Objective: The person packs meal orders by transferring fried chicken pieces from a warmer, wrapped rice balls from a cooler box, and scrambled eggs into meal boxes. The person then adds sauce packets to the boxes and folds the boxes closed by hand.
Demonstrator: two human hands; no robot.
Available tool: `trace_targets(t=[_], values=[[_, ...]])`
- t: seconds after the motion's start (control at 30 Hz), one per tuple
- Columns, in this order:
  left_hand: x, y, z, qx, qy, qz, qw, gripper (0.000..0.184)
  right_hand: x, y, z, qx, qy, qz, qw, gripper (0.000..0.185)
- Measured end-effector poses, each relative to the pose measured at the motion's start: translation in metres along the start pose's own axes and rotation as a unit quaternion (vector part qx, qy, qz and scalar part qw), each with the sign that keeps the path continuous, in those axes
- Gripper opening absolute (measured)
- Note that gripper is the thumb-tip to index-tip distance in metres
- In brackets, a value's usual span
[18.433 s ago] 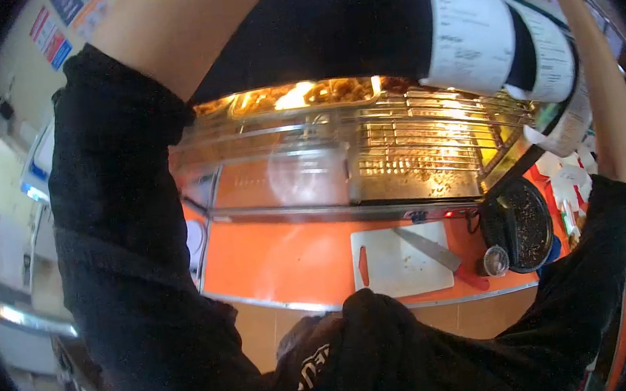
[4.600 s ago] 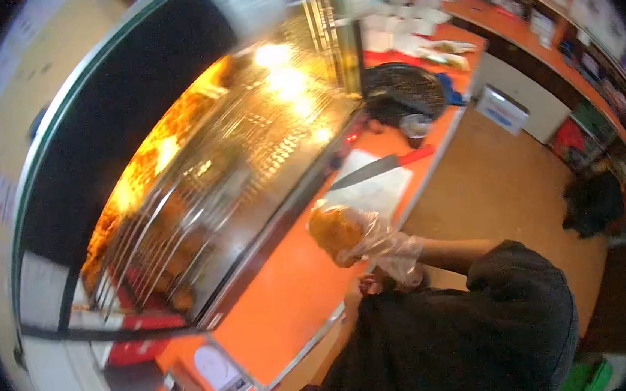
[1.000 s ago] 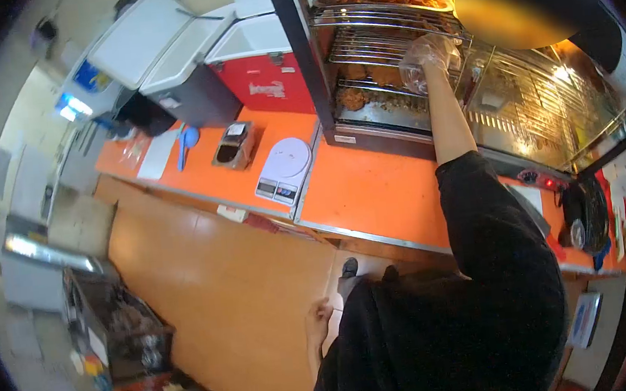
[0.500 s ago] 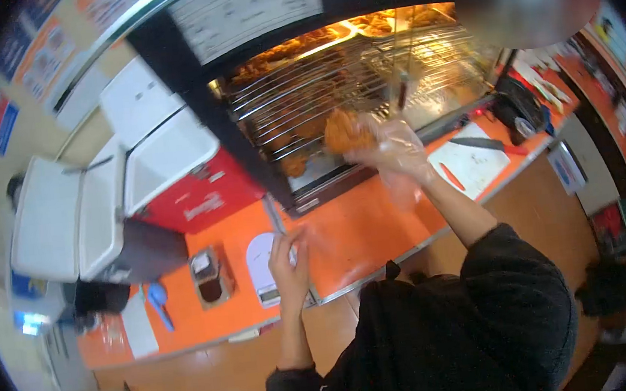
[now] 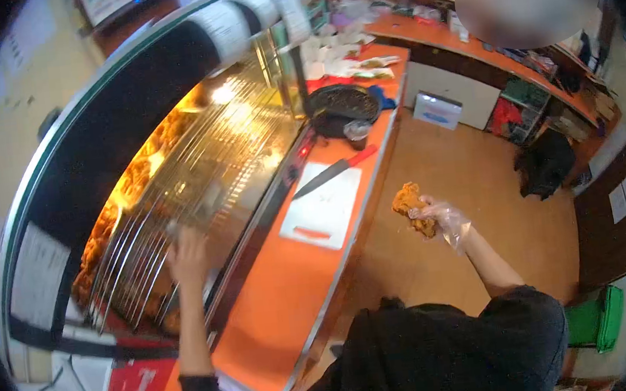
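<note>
My right hand (image 5: 447, 222), in a clear plastic glove, grips a piece of fried chicken (image 5: 412, 202) out over the floor, to the right of the counter. My left hand (image 5: 189, 254) is bare and raised at the front of the lit warming cabinet (image 5: 224, 291), by its wire racks (image 5: 135, 262). Its fingers are smeared by motion, so what they hold, if anything, cannot be made out. More fried chicken (image 5: 164, 134) lies along the back of the cabinet.
On the orange counter (image 5: 266, 336) are a white cutting board (image 5: 319, 217), a knife (image 5: 330, 173) with a red handle, a black round pan (image 5: 342, 110) and a small clear cup (image 5: 357, 132). A red cooler (image 5: 139, 382) stands at lower left, a green bin (image 5: 604, 318) at lower right.
The view has swung to the right. My right hand has carried the chicken away from the cabinet and out over the floor. My left hand has gone from above the scale to the cabinet front.
</note>
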State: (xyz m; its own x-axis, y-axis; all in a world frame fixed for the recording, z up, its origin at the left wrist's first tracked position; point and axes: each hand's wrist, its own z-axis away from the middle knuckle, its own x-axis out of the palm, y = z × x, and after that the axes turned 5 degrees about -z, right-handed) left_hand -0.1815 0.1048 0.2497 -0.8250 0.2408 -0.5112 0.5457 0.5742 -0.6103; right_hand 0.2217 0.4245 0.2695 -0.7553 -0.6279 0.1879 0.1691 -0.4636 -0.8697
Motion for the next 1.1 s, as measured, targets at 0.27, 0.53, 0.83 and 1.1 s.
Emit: trace_targets(t=[0.27,0.53,0.83,1.1], values=[[-0.062,-0.001,0.054,-0.186,-0.072,-0.207,0.958,0.027,-0.181,-0.025,-0.072,0.030,0.039,-0.157,0.986,0.038],[-0.043,0.010,0.089,-0.342,-0.177,-0.173,0.906,0.036,-0.236,-0.122,-0.224,0.051,-0.093,-0.269,0.957,0.035],[0.101,0.205,-0.173,-0.334,-0.147,0.042,0.930,0.036,-0.248,-0.282,-0.418,0.052,-0.185,-0.371,0.908,0.036],[0.171,0.268,-0.297,-0.346,-0.175,0.114,0.915,0.037,-0.294,-0.356,-0.577,0.016,-0.284,-0.410,0.867,0.046]])
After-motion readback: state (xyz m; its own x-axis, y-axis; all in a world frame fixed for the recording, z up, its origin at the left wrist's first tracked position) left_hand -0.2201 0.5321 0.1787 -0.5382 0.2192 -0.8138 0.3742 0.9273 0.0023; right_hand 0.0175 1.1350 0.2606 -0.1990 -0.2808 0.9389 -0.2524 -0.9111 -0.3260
